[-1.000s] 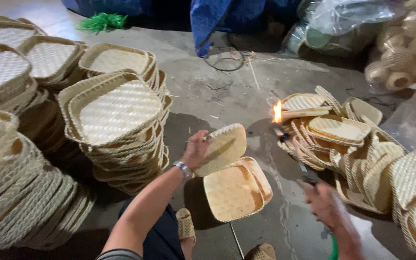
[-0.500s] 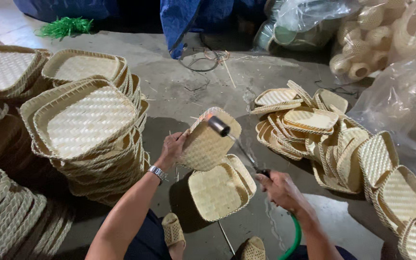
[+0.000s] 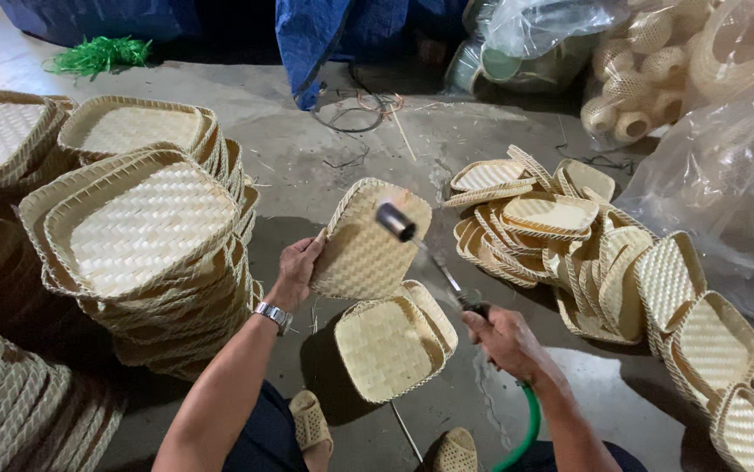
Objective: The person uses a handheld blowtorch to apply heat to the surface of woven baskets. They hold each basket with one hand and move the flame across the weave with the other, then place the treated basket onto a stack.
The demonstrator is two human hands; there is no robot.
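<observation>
My left hand (image 3: 295, 271), with a metal watch on the wrist, grips the left edge of a small woven bamboo tray (image 3: 368, 245) and holds it tilted up above the floor. My right hand (image 3: 504, 336) is shut on the handle of a gas torch (image 3: 425, 253) fed by a green hose (image 3: 521, 433). The torch's metal nozzle points at the tray's upper right part and is blurred. Below the held tray, two more small woven trays (image 3: 390, 345) lie stacked on the concrete floor between my hands.
Tall stacks of large woven trays (image 3: 145, 232) stand at the left. A loose heap of small trays (image 3: 569, 240) spreads at the right, beside clear plastic bags (image 3: 726, 166) of woven goods. A blue tarp (image 3: 325, 35) and cables lie at the back.
The torch, lit and held off to the right a second ago, has swung left onto the held tray. My left hand has raised and tilted the tray further.
</observation>
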